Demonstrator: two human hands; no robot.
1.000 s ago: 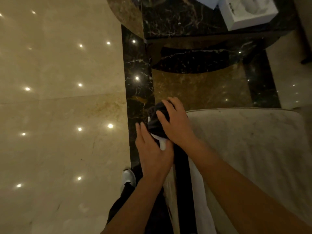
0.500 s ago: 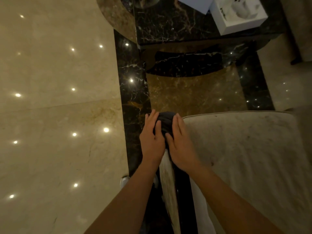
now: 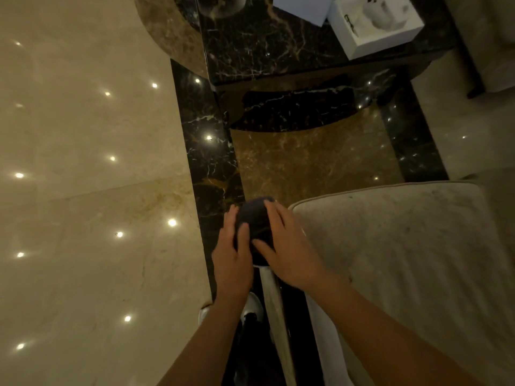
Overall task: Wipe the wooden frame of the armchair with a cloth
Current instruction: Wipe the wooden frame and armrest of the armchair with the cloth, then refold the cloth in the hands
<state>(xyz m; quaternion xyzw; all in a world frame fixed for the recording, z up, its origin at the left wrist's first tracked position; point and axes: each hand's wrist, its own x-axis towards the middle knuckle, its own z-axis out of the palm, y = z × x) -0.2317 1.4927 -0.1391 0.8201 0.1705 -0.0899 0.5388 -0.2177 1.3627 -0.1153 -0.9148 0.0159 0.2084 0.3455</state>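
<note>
White box (image 3: 376,23): dark marks printed on lid, too small to be read.
Elsewhere: no legible text found.

Polished beige marble floor (image 3: 83,162) mirrors small ceiling lights, crossed by a dark veined border (image 3: 206,151). A black marble bench (image 3: 250,43) carries a white box (image 3: 373,23).

My forearms are bare from the lower edge of the view up to the wrists, no sleeves showing on either; my left hand (image 3: 232,260) and my right hand (image 3: 292,252) carry no gloves, and I can make out no rings, watch or bands on them, though the light is dim and the fingers slightly blurred; below my left arm I wear a white shoe (image 3: 252,306) with a rounded toe; above it, dark trousers (image 3: 250,355), their fabric hard to read in shadow.
</note>
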